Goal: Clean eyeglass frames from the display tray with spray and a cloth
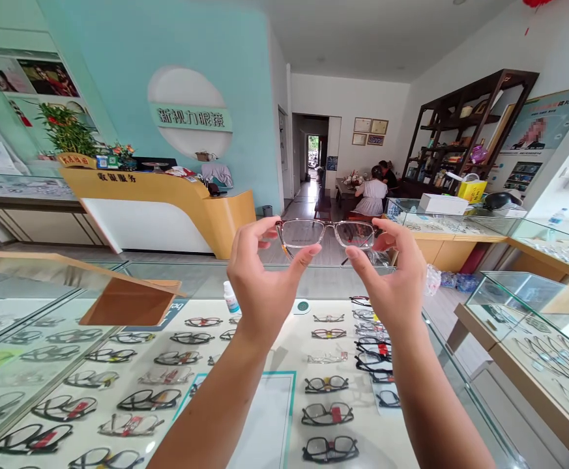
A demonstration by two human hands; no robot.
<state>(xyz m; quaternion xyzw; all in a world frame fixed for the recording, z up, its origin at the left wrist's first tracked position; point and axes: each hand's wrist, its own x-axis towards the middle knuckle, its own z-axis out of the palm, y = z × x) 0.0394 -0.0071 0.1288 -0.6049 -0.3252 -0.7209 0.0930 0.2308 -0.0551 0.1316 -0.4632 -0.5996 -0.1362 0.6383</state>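
Observation:
I hold a pair of clear-rimmed glasses (pixel 327 232) up at arm's length above a glass display counter (pixel 284 404). My left hand (pixel 261 273) pinches the left lens rim between thumb and fingers. My right hand (pixel 392 273) pinches the right rim the same way. The lenses face me and the room shows through them. Below my forearms lie rows of eyeglass frames (pixel 328 413) under the glass, with a small white bottle (pixel 231 297) near the far edge.
A yellow and white reception desk (pixel 167 212) stands at the back left. More glass showcases (pixel 533 312) line the right side, with a dark wooden shelf (pixel 465 130) behind. People sit at a table (pixel 372 189) by the far doorway.

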